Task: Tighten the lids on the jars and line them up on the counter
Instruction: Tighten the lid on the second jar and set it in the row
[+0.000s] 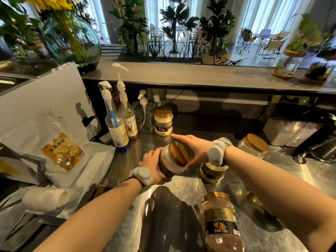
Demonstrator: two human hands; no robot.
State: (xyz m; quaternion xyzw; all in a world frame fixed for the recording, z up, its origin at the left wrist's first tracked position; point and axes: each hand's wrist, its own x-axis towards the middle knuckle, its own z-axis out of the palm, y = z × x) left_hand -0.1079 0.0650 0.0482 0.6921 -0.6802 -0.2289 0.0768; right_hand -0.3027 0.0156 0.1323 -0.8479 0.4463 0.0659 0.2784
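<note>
Above the steel counter (181, 188) I hold a dark brown jar (168, 165), tilted toward me. My left hand (151, 161) grips its body from the left. My right hand (194, 148) lies against its gold lid (180, 154), thumb under the rim and fingers stretched out. A pale yellow jar (163, 120) with a gold lid stands at the back. A clear jar (254, 145) stands at the right. Another jar (212, 171) sits under my right wrist, partly hidden. A brown-powder jar (221, 222) stands nearest to me.
Three pump bottles (118, 124) stand at the back left beside the pale jar. A yellow-labelled powder bag (62, 153) and white plastic wrapping lie at the left. A raised ledge (200, 73) with a glass vase and plants runs behind. Dark equipment sits at the far right.
</note>
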